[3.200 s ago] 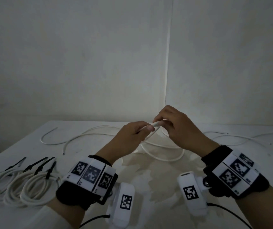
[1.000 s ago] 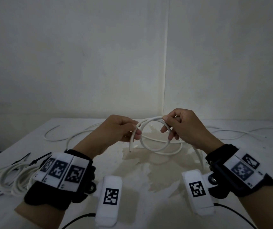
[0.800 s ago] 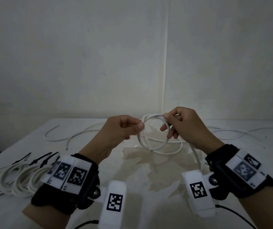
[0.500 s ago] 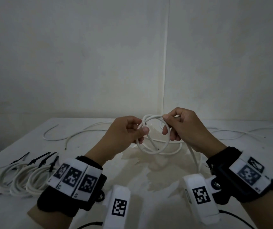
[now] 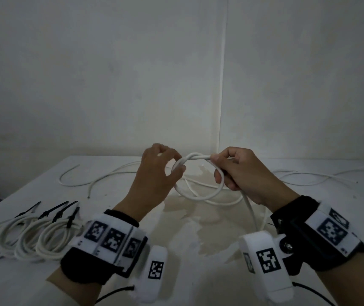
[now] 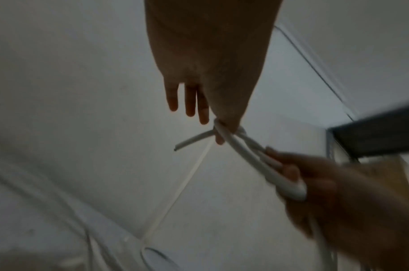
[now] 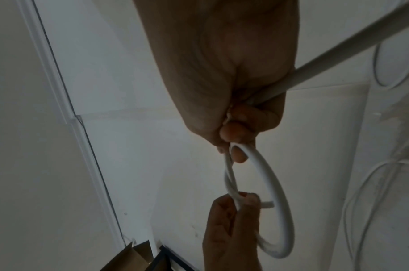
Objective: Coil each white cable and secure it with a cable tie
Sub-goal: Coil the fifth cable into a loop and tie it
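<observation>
Pinching one white cable [image 5: 201,196] loop, both hands [image 5: 154,177] [image 5: 243,173] — its cut end [image 6: 179,147] shows only wrist-side.

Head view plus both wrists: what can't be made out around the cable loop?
- Right hand grip: curled fingers hide the white cable inside, right wrist view.
- Coiled bundles: cut off by the left edge, head view; count unclear.
- Left wrist view: right hand motion-blurred.
- Loose cable's far end: beyond the right edge, head view.

left hand [image 5: 154,173]: raised, thumb and forefinger pinching the white cable [image 5: 201,196] where its loop crosses; other fingers straight.
right hand [image 5: 240,173]: level with it, just beside; fingers curled round the loop's opposite side.
</observation>
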`<act>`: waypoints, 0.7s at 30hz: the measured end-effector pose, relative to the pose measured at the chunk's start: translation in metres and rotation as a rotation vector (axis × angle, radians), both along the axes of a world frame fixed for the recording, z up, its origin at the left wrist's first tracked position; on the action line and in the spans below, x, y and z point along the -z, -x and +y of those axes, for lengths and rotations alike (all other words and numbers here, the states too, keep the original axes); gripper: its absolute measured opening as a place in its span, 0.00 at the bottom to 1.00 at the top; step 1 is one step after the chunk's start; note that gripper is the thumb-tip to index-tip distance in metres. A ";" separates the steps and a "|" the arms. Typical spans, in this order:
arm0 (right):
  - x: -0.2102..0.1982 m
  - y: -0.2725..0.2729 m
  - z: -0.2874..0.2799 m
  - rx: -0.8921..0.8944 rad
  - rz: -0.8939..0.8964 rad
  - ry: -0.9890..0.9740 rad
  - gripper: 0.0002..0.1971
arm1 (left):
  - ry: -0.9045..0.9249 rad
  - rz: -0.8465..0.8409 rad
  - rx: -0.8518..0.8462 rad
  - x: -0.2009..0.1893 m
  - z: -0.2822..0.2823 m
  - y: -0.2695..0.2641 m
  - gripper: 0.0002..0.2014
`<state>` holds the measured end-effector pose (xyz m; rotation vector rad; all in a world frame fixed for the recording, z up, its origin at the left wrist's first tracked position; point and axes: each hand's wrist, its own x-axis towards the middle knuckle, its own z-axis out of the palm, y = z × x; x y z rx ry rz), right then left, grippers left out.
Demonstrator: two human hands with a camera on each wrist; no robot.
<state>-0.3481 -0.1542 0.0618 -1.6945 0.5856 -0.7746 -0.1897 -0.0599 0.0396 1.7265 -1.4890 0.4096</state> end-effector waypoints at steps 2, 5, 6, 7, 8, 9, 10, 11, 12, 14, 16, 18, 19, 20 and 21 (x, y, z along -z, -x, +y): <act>0.002 0.001 -0.001 0.008 0.013 0.033 0.11 | -0.107 0.367 0.177 -0.001 0.001 0.001 0.02; 0.005 -0.002 -0.003 0.025 0.014 0.059 0.11 | -0.126 0.599 0.291 0.000 0.001 0.011 0.07; 0.006 -0.003 -0.004 0.028 0.012 0.065 0.11 | -0.130 0.565 0.265 0.000 0.001 0.014 0.08; 0.007 -0.003 -0.005 0.031 0.014 0.079 0.11 | -0.138 0.507 0.235 0.000 0.001 0.016 0.09; 0.008 -0.003 -0.006 0.036 0.023 0.105 0.11 | -0.152 0.439 0.215 0.001 0.002 0.016 0.10; 0.009 -0.003 -0.007 0.042 0.038 0.137 0.10 | -0.172 0.361 0.203 0.002 0.003 0.015 0.12; 0.010 -0.002 -0.008 0.047 0.053 0.168 0.10 | -0.198 0.280 0.194 0.002 0.004 0.015 0.13; 0.011 -0.001 -0.008 0.049 0.065 0.191 0.10 | -0.227 0.207 0.184 0.003 0.005 0.013 0.13; 0.011 -0.001 -0.009 0.046 0.074 0.204 0.10 | -0.254 0.153 0.177 0.004 0.005 0.010 0.14; 0.013 -0.001 -0.011 0.031 0.088 0.207 0.10 | -0.300 0.087 0.168 0.006 0.006 0.007 0.15; 0.013 -0.002 -0.012 0.011 0.098 0.199 0.10 | -0.335 0.037 0.165 0.005 0.008 0.004 0.15; 0.014 -0.002 -0.014 -0.002 0.103 0.201 0.10 | -0.356 0.010 0.164 0.003 0.010 0.003 0.15; 0.014 -0.003 -0.014 -0.004 0.103 0.208 0.10 | -0.359 0.016 0.166 0.002 0.010 0.001 0.15; 0.015 -0.005 -0.015 -0.001 0.098 0.218 0.10 | -0.354 0.056 0.170 0.002 0.010 -0.001 0.15; 0.016 -0.006 -0.015 0.009 0.089 0.233 0.09 | -0.347 0.139 0.176 0.001 0.009 -0.002 0.16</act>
